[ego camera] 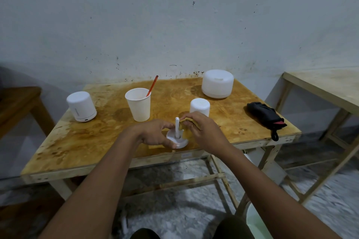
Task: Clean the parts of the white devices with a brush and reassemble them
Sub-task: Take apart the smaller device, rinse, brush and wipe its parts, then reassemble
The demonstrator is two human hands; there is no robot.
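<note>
A round white device base (179, 140) with an upright white stem (177, 126) stands near the table's front edge. My left hand (154, 133) holds the base by its rim with thumb and fingers. My right hand (202, 129) grips a yellowish cloth (183, 124) and presses it against the stem's right side. Just behind my right hand stands a white cylindrical cover (200, 106). A red-handled brush (152, 85) leans in a white paper cup (138, 104).
A white cylindrical device (81, 106) stands at the table's left, and a wide white domed device (217, 83) sits at the back right. A black pouch (267, 116) lies near the right edge. Other wooden tables flank this one (87, 141).
</note>
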